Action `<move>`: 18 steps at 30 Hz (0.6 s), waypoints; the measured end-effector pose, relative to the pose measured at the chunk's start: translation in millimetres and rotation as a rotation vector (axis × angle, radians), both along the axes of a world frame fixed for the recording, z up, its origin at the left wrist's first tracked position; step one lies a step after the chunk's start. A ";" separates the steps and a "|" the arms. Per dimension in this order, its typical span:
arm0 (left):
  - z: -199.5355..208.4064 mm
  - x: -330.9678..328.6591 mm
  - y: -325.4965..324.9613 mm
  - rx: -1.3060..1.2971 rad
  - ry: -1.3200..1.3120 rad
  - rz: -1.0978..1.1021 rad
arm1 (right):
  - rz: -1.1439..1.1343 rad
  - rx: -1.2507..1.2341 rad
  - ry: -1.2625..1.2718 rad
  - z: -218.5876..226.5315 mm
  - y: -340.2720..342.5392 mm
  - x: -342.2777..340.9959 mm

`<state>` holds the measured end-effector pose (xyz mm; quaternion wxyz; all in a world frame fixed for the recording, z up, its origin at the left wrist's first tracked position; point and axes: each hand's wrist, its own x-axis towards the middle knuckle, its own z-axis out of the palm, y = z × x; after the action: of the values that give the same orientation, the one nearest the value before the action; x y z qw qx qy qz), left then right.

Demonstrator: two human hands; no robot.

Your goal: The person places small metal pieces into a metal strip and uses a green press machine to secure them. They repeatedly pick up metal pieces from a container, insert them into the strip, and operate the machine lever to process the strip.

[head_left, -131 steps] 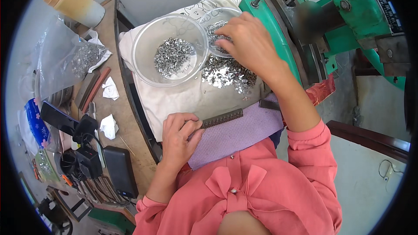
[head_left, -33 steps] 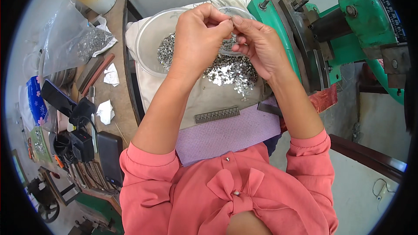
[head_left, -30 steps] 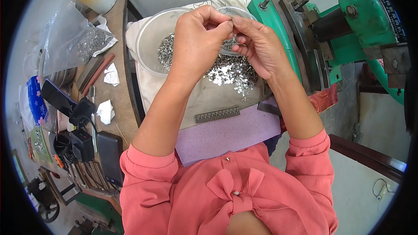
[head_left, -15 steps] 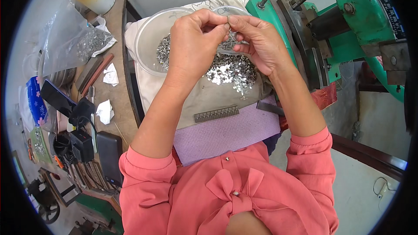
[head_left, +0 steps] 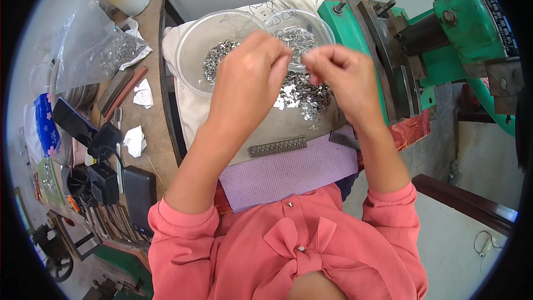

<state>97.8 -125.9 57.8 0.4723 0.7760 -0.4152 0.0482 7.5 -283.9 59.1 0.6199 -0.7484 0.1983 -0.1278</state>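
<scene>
Above the work surface my left hand (head_left: 250,72) is closed, its thumb and forefinger pressed together; whatever sits in the pinch is blurred. Apart from it, my right hand (head_left: 350,80) is also pinched, and I cannot make out anything in its fingertips. Behind my left hand stands a large clear round tub (head_left: 186,50) with small metal pieces inside. A smaller clear tub (head_left: 327,29) behind my right hand holds thin, shiny metal parts. Between my wrists lies a loose heap of small flat metal pieces (head_left: 311,99). Closer in is a toothed metal strip (head_left: 277,146).
A purple woven mat (head_left: 288,175) lies nearest me, with a dark metal bar (head_left: 344,139) at its right. A green machine (head_left: 466,16) rises on the right. On the left, a wooden bench (head_left: 147,133) carries a plastic bag (head_left: 83,50), a phone (head_left: 73,122) and a black power bank (head_left: 140,200).
My hands, fingertips together before, have moved apart, the right one to the right and both slightly nearer me. More of the smaller tub shows between them.
</scene>
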 end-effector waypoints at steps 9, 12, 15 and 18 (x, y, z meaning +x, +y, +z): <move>-27.7 -81.4 97.3 0.127 0.323 0.068 | 0.336 -0.846 -0.201 -51.7 45.2 -56.2; -45.0 -99.1 112.5 0.166 0.375 0.104 | 0.359 -0.953 -0.200 -55.1 51.3 -59.5; -46.5 -101.6 111.3 0.205 0.310 0.095 | 0.351 -1.021 -0.196 -50.4 57.6 -58.5; -43.2 -98.3 102.3 0.289 0.211 0.043 | 0.336 -0.953 -0.229 -54.5 57.5 -57.4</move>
<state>-0.4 -23.6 14.5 0.3958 0.8452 -0.3492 -0.0834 -49.9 -226.3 4.6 0.2401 -0.9503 -0.0739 -0.1840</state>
